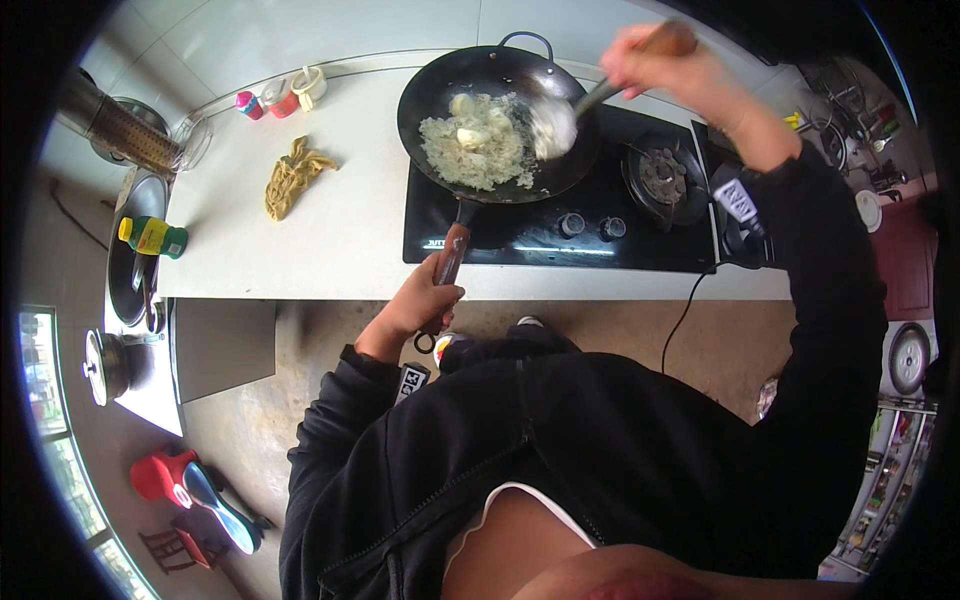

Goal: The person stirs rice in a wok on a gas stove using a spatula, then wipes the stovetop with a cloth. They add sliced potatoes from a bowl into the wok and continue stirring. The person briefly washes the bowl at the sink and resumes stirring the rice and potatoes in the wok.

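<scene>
A dark wok (420, 85) sits over the left burner, holding white cooked rice (490, 170) with a few paler lumps on top. My left hand (418, 300) is wrapped round the wok's brown wooden handle (453, 255), which points toward me. Above the wok's right side, my right hand (640, 72) grips a wok spatula (590, 100) by its wooden-ended handle. The spatula's head is blurred and looks white, over the right part of the wok; whether rice sticks to it I cannot tell.
A black glass gas hob (510, 245) has a second burner (662, 180) on the right. Left on the white counter (350, 225) lie a crumpled tan cloth (295, 178) and small jars (278, 97). A green bottle (155, 237) stands by the sink. A cable (682, 320) hangs over the counter's front edge.
</scene>
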Demonstrator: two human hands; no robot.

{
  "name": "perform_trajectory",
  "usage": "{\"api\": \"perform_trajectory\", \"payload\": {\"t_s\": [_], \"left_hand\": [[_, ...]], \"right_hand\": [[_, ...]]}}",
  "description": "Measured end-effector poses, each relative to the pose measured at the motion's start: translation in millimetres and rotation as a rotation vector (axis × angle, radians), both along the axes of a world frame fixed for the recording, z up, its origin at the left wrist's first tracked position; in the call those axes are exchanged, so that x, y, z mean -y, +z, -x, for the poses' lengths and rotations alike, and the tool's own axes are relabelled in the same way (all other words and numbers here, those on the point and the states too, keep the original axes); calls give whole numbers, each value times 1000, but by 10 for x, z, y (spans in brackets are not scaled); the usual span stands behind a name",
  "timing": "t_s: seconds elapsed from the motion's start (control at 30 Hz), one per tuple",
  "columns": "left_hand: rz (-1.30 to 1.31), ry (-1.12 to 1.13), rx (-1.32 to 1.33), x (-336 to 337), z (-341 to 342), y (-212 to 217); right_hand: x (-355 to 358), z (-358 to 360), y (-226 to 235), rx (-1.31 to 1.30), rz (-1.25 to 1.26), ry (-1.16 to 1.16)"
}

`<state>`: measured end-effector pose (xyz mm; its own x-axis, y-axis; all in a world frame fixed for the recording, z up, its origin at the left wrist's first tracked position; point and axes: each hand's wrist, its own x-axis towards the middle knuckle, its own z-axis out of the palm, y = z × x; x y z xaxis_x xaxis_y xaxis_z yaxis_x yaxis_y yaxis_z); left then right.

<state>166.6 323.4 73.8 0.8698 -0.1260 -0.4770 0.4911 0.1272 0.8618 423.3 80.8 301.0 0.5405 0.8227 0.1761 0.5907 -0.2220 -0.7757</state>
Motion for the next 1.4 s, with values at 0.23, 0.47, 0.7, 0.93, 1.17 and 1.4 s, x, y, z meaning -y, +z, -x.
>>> {"api": "perform_trajectory", "payload": {"t_s": [0.23, 0.47, 0.7, 0.93, 1.17, 1.4], "left_hand": [[-49, -34, -13, 3, -12, 4], [-43, -24, -11, 6, -13, -3], [-68, -12, 10, 3, -13, -42], [-43, -26, 3, -12, -9, -36], [-74, -34, -22, -22, -18, 31], [-94, -25, -29, -11, -23, 30]], "right_hand": [[89, 85, -959, -782, -528, -595], [-160, 552, -1756, 13, -465, -266], [-37, 752, -770, 631, 169, 498], [45, -186, 139, -275, -28, -186], [-8, -96, -1131, -951, -652, -661], [448, -324, -2024, -1277, -1180, -1051]]}}
